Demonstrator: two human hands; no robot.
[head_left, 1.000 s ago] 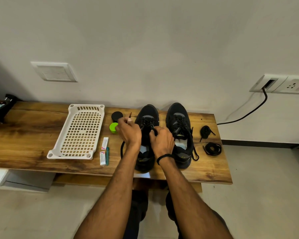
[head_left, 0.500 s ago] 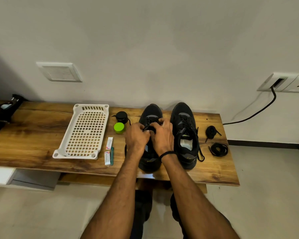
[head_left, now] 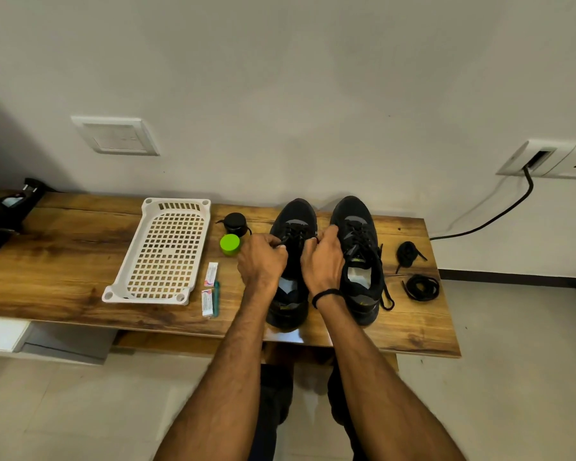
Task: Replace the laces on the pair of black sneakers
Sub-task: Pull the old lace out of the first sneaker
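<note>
Two black sneakers stand side by side on the wooden bench (head_left: 64, 261), toes toward the wall. The left sneaker (head_left: 291, 217) has a black lace (head_left: 293, 236) part-threaded through its eyelets. My left hand (head_left: 261, 261) pinches one end of that lace at the sneaker's left side. My right hand (head_left: 323, 261) pinches the lace at the right side of the same sneaker. Both hands cover the sneaker's middle. The right sneaker (head_left: 356, 254) is laced, with a lace end hanging down its right side. Two bundled black laces (head_left: 419, 287) lie to the right of it.
A white perforated plastic tray (head_left: 163, 254) lies left of the shoes. Between tray and shoes are a green round lid (head_left: 230, 244), a black round tin (head_left: 235, 222), two small sachets (head_left: 211, 274) and a teal pen (head_left: 217, 296). A black cable (head_left: 499, 214) runs from a wall socket.
My left hand came down from holding the lace end up at the left and now meets the right hand over the left sneaker's eyelets. The view shifted slightly.
</note>
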